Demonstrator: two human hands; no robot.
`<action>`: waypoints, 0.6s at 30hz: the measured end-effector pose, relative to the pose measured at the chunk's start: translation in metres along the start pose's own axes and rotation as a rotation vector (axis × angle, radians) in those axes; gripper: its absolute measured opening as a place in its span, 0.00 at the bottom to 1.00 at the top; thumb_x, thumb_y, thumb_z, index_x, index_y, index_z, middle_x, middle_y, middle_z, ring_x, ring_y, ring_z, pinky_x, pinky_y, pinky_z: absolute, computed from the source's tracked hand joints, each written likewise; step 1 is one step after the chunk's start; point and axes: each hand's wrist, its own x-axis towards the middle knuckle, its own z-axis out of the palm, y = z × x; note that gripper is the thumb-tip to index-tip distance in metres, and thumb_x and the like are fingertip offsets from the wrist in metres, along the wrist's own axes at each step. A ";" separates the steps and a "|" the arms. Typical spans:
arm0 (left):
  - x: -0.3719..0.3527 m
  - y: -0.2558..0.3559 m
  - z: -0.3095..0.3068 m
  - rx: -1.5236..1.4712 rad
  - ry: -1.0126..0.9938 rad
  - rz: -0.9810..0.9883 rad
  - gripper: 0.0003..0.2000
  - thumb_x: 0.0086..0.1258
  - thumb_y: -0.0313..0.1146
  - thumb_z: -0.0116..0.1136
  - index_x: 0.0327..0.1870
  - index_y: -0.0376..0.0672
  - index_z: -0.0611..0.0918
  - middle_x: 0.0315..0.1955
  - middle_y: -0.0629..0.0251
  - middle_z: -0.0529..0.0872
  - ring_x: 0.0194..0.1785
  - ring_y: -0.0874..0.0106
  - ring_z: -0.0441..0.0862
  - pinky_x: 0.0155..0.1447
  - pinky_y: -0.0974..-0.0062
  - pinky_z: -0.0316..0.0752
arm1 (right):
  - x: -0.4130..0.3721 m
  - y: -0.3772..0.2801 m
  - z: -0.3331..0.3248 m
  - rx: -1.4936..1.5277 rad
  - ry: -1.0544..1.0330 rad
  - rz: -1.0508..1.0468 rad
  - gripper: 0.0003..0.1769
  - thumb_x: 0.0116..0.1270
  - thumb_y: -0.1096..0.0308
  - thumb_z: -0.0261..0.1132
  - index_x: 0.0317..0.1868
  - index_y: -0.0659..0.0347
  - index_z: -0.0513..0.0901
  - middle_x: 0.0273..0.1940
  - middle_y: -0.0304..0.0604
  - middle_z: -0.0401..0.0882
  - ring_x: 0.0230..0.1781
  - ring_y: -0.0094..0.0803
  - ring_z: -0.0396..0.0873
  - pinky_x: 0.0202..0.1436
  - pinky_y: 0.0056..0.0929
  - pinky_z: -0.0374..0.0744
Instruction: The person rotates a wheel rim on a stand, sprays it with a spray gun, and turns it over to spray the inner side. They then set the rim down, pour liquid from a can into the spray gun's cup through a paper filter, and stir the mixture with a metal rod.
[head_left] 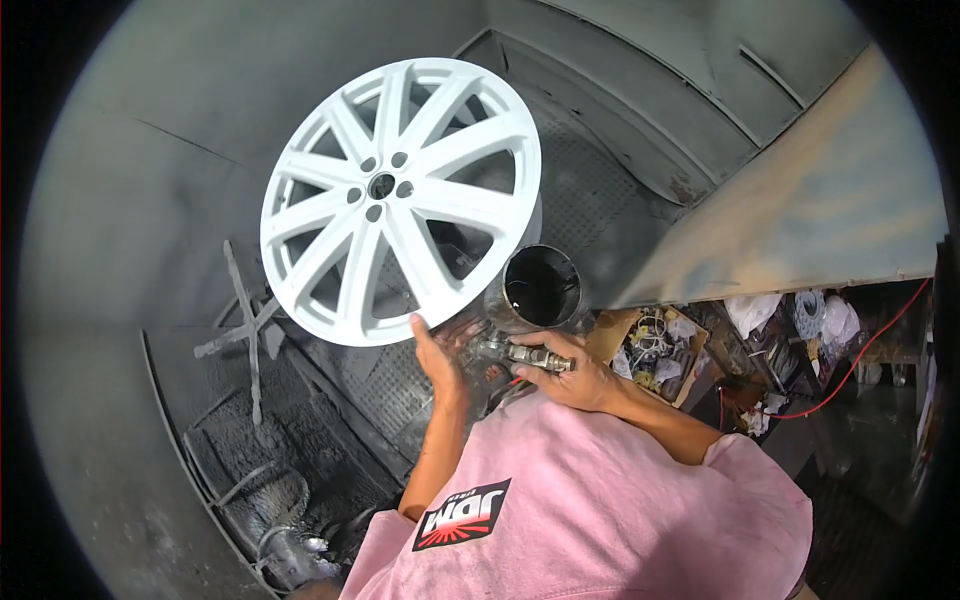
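A white multi-spoke car wheel point(437, 195) faces up at a tilt, with a dark hole in its hub. My left hand point(440, 362) is at the wheel's lower edge, its thumb raised against or just in front of the rim. The fingers of that hand stand apart from the thumb; their tips are partly lost in the dark behind. In my right hand point(575, 375) is a metal spray gun point(540, 356), gripped by its body. A dark, open-topped cup point(541, 287) sits above the gun, close to the wheel's lower right edge. What supports the wheel is hidden.
Grey booth walls point(130, 200) surround the wheel. At left stands a dusty cross-shaped metal stand point(250, 325), with a coiled hose point(285, 495) below it. A cardboard box point(655, 350) of clutter lies at right, and a red hose point(845, 380) runs past shelves.
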 end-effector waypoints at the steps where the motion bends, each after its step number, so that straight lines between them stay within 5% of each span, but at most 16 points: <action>1: 0.001 0.004 -0.006 -0.017 0.059 -0.041 0.37 0.81 0.62 0.38 0.60 0.25 0.74 0.45 0.40 0.86 0.46 0.55 0.87 0.51 0.63 0.83 | 0.000 0.004 0.000 -0.010 0.027 -0.009 0.21 0.69 0.63 0.71 0.58 0.61 0.79 0.51 0.53 0.85 0.52 0.45 0.86 0.53 0.37 0.82; 6: 0.004 0.027 -0.037 0.074 0.135 0.163 0.29 0.81 0.56 0.47 0.52 0.30 0.76 0.32 0.55 0.87 0.37 0.62 0.89 0.43 0.66 0.86 | 0.003 0.021 -0.015 -0.066 0.136 0.000 0.19 0.69 0.65 0.70 0.57 0.63 0.78 0.52 0.54 0.85 0.54 0.47 0.84 0.56 0.37 0.80; 14: 0.005 0.028 -0.050 0.095 0.165 0.219 0.23 0.81 0.52 0.49 0.44 0.35 0.77 0.29 0.55 0.87 0.31 0.67 0.87 0.36 0.72 0.82 | 0.022 0.053 -0.026 -0.110 0.289 0.132 0.18 0.70 0.67 0.69 0.55 0.65 0.77 0.49 0.54 0.85 0.52 0.47 0.84 0.56 0.37 0.79; 18: -0.054 0.086 -0.017 0.371 -0.216 0.020 0.19 0.81 0.45 0.52 0.35 0.37 0.79 0.26 0.56 0.86 0.26 0.73 0.81 0.30 0.77 0.72 | 0.021 0.046 -0.030 -0.126 0.298 0.136 0.17 0.70 0.67 0.69 0.55 0.65 0.77 0.48 0.54 0.85 0.50 0.45 0.85 0.55 0.36 0.79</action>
